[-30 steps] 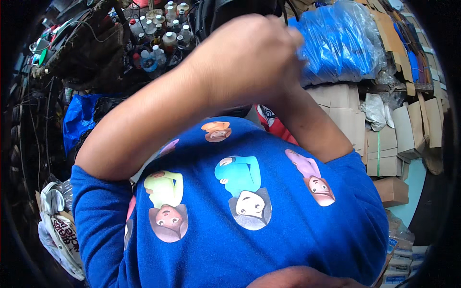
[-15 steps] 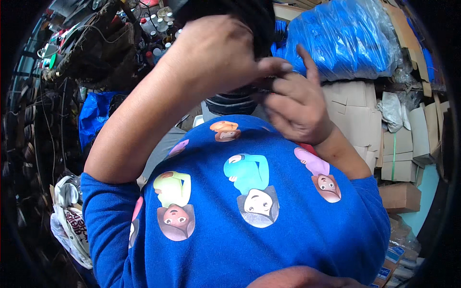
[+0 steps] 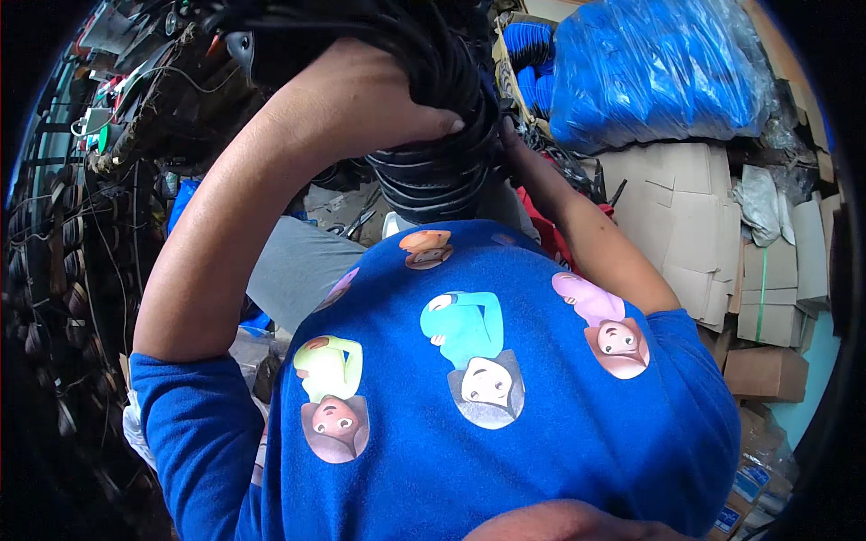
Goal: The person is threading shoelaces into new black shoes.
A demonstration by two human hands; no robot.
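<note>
Flattened cardboard boxes (image 3: 686, 207) and a crinkled blue plastic sack (image 3: 649, 68) crowd the background. Raised at chest height, the left hand (image 3: 361, 99) wraps tightly around a thick bundle of glossy black rubber rings (image 3: 433, 153); the right hand (image 3: 510, 144) is mostly hidden behind it, its grip unclear.

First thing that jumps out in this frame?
The left hand, top centre, has its grip closed over a thick bundle of black cables held up in front of the chest. Below it, a blue shirt with cartoon figures fills the lower half. At upper right, a big blue plastic-wrapped bundle sits above stacked cardboard boxes.
</note>
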